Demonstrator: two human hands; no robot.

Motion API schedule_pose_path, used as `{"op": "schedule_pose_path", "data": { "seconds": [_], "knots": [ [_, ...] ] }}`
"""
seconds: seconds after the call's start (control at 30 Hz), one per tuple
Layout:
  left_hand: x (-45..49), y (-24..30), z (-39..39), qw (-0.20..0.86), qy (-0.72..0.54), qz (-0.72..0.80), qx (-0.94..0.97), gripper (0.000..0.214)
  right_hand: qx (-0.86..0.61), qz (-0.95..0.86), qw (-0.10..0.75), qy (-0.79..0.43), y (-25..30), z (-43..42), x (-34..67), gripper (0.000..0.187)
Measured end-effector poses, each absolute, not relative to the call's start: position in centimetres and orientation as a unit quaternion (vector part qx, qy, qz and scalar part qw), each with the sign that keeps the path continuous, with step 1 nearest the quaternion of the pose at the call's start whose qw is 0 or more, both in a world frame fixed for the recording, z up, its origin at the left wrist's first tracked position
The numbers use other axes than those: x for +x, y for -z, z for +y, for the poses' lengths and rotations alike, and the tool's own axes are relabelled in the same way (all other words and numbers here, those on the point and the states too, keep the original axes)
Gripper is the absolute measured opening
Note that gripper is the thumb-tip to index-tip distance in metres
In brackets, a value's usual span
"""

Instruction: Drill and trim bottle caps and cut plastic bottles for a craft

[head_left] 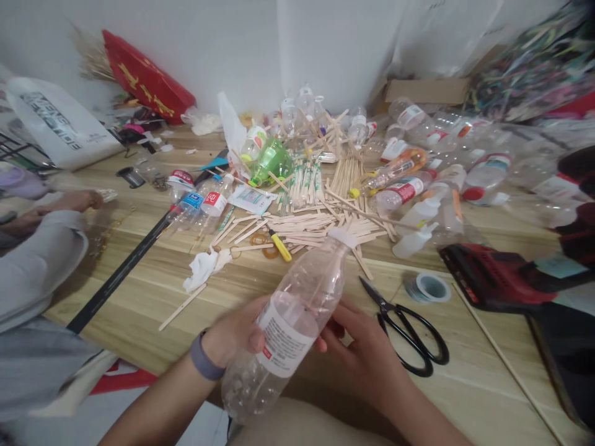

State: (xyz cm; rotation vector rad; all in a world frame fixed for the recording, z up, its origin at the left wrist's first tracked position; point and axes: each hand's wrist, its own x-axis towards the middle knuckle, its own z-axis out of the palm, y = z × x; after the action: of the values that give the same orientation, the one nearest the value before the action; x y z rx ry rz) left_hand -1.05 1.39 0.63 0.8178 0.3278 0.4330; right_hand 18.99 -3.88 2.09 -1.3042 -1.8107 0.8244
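Note:
A clear plastic bottle (316,279) with a white printed label is tilted in front of me, its white-topped neck pointing up and to the right. My left hand (237,337) grips it from the left, thumb on the label and the other fingers hidden behind. On the other side, my right hand (362,353) has its fingers bent against the bottle near the label's edge; some fingertips are hidden. Black-handled scissors (402,328) lie just right of my right hand, blades partly apart. Beyond the bottle are a yellow-handled tool (279,246) and loose wooden sticks (316,228).
Many plastic bottles (404,189) crowd the right and back. A wire spool (427,287) and a red-black power tool (493,279) stand at right. At left are a long black bar (125,269), crumpled tissue (204,267) and another person's sleeve (41,260).

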Motion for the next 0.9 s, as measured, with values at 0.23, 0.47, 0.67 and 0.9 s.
{"op": "schedule_pose_path", "data": {
  "seconds": [0.23,0.47,0.67,0.9],
  "knots": [
    [-0.4,-0.6,1.2,0.883,-0.303,0.176,0.312,0.072,-0.523,-0.679,0.392,-0.334,-1.8,-4.0,18.7,0.022],
    [-0.7,-0.4,1.8,0.863,-0.317,0.221,0.325,0.065,-0.558,-0.679,0.357,-0.316,-1.3,-4.8,20.4,0.023],
    [-0.2,-1.0,2.2,0.840,-0.334,0.263,0.338,0.062,-0.649,-0.634,0.381,-0.176,0.5,-6.4,25.6,0.024],
    [1.8,-1.2,2.6,0.692,-0.441,0.388,0.420,0.064,-0.640,-0.588,0.343,-0.358,0.0,-6.7,21.7,0.037]
  ]
}}
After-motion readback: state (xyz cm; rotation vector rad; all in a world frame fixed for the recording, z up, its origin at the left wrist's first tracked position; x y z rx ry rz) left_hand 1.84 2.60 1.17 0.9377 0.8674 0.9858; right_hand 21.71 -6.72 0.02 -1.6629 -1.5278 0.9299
